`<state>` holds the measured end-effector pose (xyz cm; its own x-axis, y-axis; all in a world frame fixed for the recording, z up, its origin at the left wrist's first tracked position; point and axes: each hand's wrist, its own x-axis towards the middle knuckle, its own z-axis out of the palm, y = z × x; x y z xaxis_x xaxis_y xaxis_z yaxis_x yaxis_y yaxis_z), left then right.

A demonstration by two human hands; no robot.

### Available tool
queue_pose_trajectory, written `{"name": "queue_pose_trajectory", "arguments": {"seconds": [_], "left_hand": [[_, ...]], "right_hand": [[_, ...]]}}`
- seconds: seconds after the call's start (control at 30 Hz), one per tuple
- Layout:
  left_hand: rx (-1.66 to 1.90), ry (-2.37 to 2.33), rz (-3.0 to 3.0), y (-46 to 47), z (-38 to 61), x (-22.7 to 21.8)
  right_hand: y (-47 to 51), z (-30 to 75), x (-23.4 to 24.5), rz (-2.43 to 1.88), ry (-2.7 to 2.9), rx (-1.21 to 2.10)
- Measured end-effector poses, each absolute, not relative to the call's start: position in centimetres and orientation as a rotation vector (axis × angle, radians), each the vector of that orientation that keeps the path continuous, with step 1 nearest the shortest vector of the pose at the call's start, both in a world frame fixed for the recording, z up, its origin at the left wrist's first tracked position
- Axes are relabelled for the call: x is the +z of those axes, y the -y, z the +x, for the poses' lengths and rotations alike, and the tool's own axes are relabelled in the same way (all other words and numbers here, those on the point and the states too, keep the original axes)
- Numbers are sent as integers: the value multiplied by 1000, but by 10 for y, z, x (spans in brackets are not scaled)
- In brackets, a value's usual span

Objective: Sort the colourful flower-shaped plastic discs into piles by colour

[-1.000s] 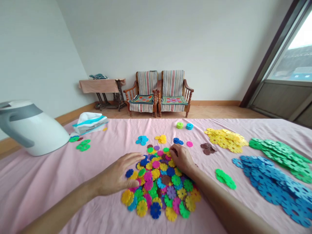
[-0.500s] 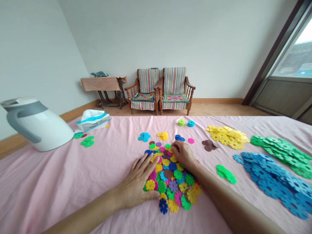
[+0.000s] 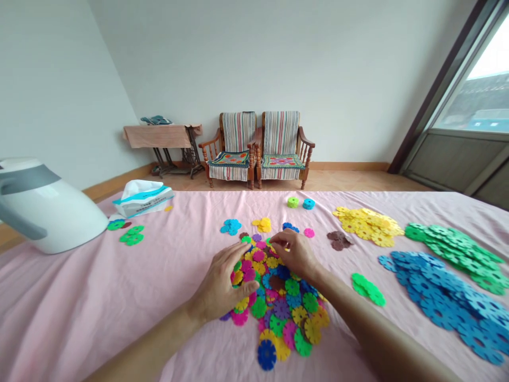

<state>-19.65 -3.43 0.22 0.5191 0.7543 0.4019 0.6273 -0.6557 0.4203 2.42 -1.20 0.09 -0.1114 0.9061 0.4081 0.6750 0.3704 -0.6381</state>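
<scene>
A mixed heap of flat plastic snowflake discs in many colours lies on the pink cloth in front of me. My left hand rests on the heap's left side, fingers stretched forward over the discs, holding nothing. My right hand sits at the heap's far edge with its fingertips curled down onto the discs; whether they pinch one is hidden. Sorted piles lie to the right: yellow discs, dark green discs, blue discs, a small bright green group and brown discs.
A white electric kettle stands at far left, a tissue pack behind it, green discs nearby. Small cyan, yellow and blue groups lie beyond the heap. Two wooden armchairs and a side table stand by the wall.
My left hand slid right from the cloth onto the heap and pushed discs inward. My right hand stayed at the far edge, creeping slightly left. The heap looks more bunched.
</scene>
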Motion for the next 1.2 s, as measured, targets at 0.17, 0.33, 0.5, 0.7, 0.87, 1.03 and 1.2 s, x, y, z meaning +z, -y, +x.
{"name": "queue_pose_trajectory", "arguments": {"seconds": [0.17, 0.33, 0.5, 0.7, 0.87, 1.03, 1.2], "left_hand": [[819, -1211, 2505, 29, -198, -2], [769, -1176, 2546, 28, -198, -6], [759, -1184, 2545, 29, -198, -7], [761, -1162, 2575, 29, -198, -5], [741, -1169, 2582, 29, -199, -5], [793, -1128, 2569, 29, -198, -5], [824, -1108, 2552, 30, -197, -4]], "right_hand": [[24, 4, 13, -1346, 2106, 244], [27, -5, 13, -1444, 2181, 232], [28, -6, 10, -1417, 2158, 285], [31, -10, 9, -1432, 2181, 248], [32, -12, 9, -1453, 2200, 236], [34, -14, 8, -1505, 2178, 194], [32, -15, 7, -1476, 2225, 184]]}}
